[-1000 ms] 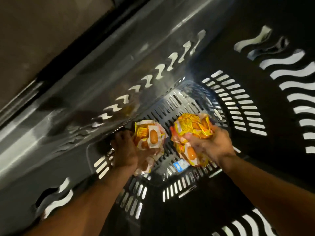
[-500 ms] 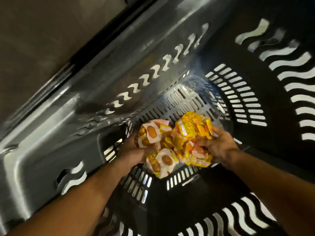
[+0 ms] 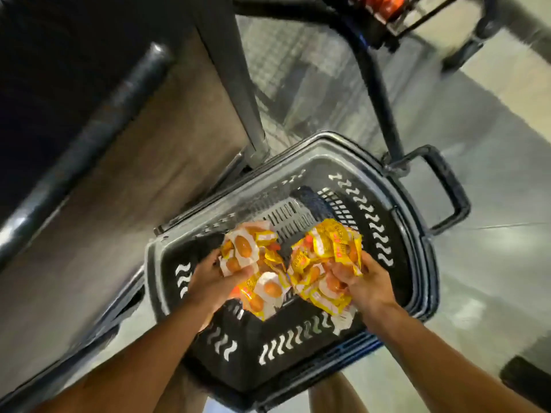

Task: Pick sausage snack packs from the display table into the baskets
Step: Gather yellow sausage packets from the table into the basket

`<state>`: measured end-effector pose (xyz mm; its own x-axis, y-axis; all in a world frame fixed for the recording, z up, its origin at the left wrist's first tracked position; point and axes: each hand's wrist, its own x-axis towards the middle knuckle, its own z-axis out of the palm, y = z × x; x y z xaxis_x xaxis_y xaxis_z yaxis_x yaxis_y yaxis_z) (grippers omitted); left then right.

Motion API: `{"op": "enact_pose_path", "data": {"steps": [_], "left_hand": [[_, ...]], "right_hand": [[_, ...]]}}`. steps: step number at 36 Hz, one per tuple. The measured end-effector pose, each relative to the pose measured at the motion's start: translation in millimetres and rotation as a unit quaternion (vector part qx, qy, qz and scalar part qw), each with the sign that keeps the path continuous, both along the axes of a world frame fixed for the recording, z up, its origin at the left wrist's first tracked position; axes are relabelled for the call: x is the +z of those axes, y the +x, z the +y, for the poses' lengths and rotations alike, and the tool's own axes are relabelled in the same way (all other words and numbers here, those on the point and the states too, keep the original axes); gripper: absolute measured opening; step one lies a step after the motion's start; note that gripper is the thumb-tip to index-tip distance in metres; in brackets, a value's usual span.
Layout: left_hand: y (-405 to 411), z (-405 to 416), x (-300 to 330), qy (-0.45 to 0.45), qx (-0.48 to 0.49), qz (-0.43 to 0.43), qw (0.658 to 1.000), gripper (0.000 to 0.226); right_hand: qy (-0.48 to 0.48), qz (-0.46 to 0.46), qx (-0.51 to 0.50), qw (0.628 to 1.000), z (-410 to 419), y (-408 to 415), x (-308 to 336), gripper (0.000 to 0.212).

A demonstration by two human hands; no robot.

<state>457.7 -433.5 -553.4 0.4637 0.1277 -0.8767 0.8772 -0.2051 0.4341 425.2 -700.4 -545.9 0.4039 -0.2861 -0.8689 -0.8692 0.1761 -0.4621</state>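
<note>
Head view: a pale tiled floor (image 3: 492, 263) fills the 3 o'clock side, and a brown floor strip (image 3: 125, 219) runs along the 9 o'clock side. A dark metal post (image 3: 235, 76) slants down from 12 o'clock to the far rim of a black slotted basket (image 3: 298, 344), which sits at the picture's centre with its looped handle (image 3: 447, 186) folded out toward 2 o'clock. Over the basket's open mouth both bare arms reach in from 6 o'clock. The left hand (image 3: 214, 278) grips a bunch of sausage snack packs (image 3: 253, 263), yellow and white wrappers with brown sausages showing. At 3 o'clock of it, just beside, the right hand (image 3: 363, 281) clutches a second bunch of packs (image 3: 325, 257). The two hands are apart, though their bunches nearly touch. Whether any pack lies on the basket's floor cannot be told.
</note>
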Motion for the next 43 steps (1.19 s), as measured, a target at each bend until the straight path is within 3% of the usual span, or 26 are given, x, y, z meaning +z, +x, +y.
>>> {"op": "enact_pose_path", "data": {"steps": [7,15,20,26,35,43], "left_hand": [[6,-6,151,0.009,0.029,-0.064,0.997,0.059],[-10,-14,349,-0.051,0.098,-0.156,0.982,0.068],[-30,-11,434,-0.089,0.161,-0.193,0.964,0.047],[-54,14,497,-0.048,0.227,-0.230,0.945,0.052],[-83,66,556,-0.058,0.341,-0.279,0.896,0.050],[-46,131,572,-0.039,0.319,-0.331,0.887,0.066]], "right_hand": [[-0.021,-0.036,-0.016,0.999,-11,9,149,0.047],[-0.009,-0.090,0.034,0.995,-20,12,332,0.038],[-0.016,-0.159,0.083,0.984,-19,18,416,0.035],[0.047,-0.196,0.090,0.975,-2,20,474,0.030],[0.121,-0.215,0.117,0.962,56,44,517,0.056],[0.113,-0.244,0.099,0.958,115,69,534,0.052]]}}
